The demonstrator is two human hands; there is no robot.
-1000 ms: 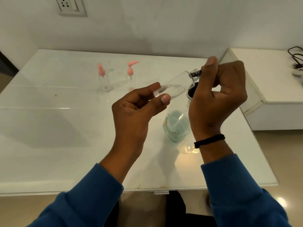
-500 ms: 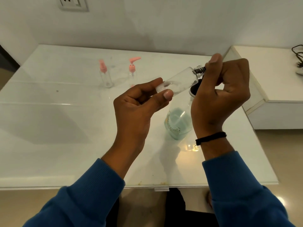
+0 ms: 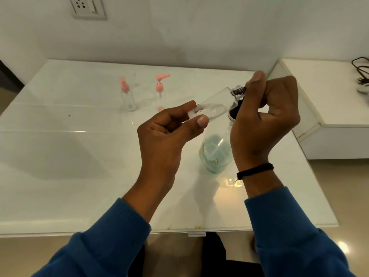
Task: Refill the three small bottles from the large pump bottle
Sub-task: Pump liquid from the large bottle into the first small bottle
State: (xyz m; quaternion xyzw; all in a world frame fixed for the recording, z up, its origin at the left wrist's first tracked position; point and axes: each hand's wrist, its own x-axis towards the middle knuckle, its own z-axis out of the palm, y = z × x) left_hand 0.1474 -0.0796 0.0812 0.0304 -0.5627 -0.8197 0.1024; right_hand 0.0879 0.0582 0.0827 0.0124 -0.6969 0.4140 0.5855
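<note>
My left hand [image 3: 165, 134] pinches the base of a small clear bottle [image 3: 215, 105], which lies tilted with its threaded neck pointing up and right. My right hand [image 3: 265, 116] has its fingers curled round that neck end; what sits under the fingers is hidden. Below both hands the large bottle [image 3: 216, 152] with pale green liquid stands on the white table [image 3: 79, 156], its dark top partly hidden behind my right hand. Two more small clear bottles stand farther back: one with a pink spray cap [image 3: 126, 96], one with a pink pump [image 3: 160, 90].
A lower white unit [image 3: 329, 100] adjoins the table on the right, with a black cable [image 3: 360, 66] on it. A wall socket [image 3: 87, 7] is above the table's far edge. The near table edge runs just above my blue sleeves.
Both hands and the small bottle stay almost in place; my right fingers have shifted slightly round the bottle's neck. The view has tilted a little.
</note>
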